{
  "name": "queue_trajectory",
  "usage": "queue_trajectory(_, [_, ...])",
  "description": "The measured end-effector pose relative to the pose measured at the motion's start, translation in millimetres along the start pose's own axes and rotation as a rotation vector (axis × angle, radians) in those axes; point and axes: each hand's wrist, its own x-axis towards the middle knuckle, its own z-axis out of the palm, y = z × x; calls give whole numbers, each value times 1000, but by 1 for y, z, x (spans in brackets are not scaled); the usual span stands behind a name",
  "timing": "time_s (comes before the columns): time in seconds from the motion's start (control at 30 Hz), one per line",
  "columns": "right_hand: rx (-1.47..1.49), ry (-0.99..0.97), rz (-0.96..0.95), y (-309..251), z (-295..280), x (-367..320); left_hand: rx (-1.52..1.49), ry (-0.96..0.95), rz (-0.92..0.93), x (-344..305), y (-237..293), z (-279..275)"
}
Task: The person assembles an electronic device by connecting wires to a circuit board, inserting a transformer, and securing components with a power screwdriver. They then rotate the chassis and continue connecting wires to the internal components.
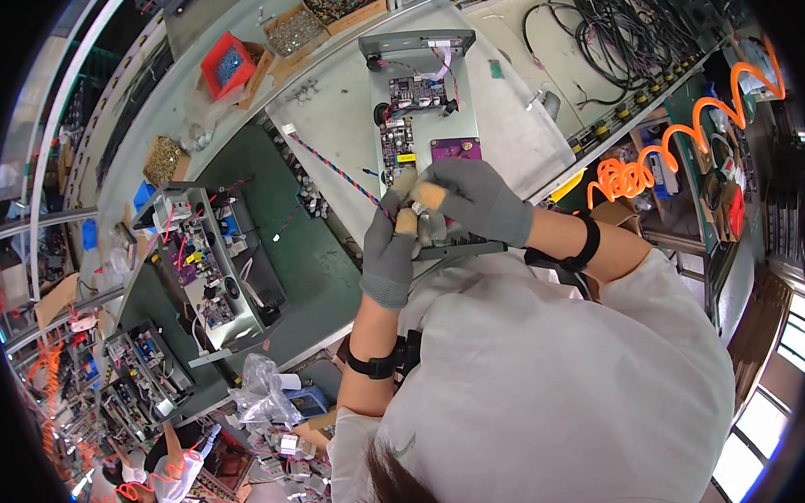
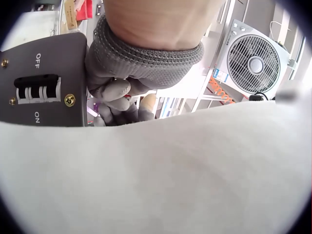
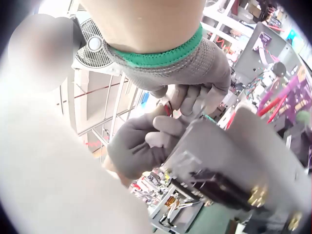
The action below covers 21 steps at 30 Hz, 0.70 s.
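Both hands wear grey gloves with tan fingertips and meet over the near end of a metal chassis (image 1: 458, 125) fitted with circuit boards. A twisted red, blue and black cable (image 1: 336, 171) runs out from my left hand (image 1: 388, 256) to a white plug (image 1: 289, 129) at its far end. My left fingers grip this cable near its other end. Close against them, my right hand (image 1: 480, 195) pinches the cable's near end, where a small pale connector (image 1: 417, 207) shows. Red and dark wires (image 3: 168, 108) appear between the hands in the right wrist view; the fingers partly hide them.
A switch panel (image 2: 44, 80) marked OFF and ON is beside the left hand. Another open chassis (image 1: 210, 267) stands at left. Parts boxes, including a red bin (image 1: 227, 64), line the back. Black cables (image 1: 621, 40) and a coiled orange hose (image 1: 635, 177) are at right.
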Motion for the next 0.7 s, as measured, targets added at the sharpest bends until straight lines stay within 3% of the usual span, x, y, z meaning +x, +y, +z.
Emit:
queue_trajectory(0.07, [-101,106,-109,-5,-9,11,94,106,53,-2,12,8])
queue_trajectory(0.13, [-202,218,-218,-6,-13,25,145,102,-23,-5,11,5])
queue_trajectory(0.2, [14,209,-255,-6,-13,41,247,-8,-39,-10,10,6])
queue_trajectory(0.23, [236,12,-127,-10,-20,49,298,-6,-112,-13,14,7])
queue_trajectory(0.27, [234,10,-130,-18,-21,51,298,-3,-108,-14,10,5])
queue_trajectory(0.33, [863,-111,161,-42,-22,57,525,-129,-57,-12,14,7])
queue_trajectory(0.4, [1000,-111,127,-40,-23,63,510,-157,-118,-16,23,8])
queue_trajectory(0.47, [1091,-364,-23,-37,-37,65,441,-103,-106,-17,24,8])
queue_trajectory(0.53, [1017,-382,-17,-60,-52,56,436,-84,-117,-20,33,7])
queue_trajectory(0.6, [505,-241,107,-71,-63,52,431,-66,-129,-21,33,1])
queue_trajectory(0.63, [213,-88,-88,-55,-59,61,502,3,-83,-21,26,-6])
queue_trajectory(0.7, [54,-132,-88,-53,-62,67,555,140,-26,-21,35,-4])
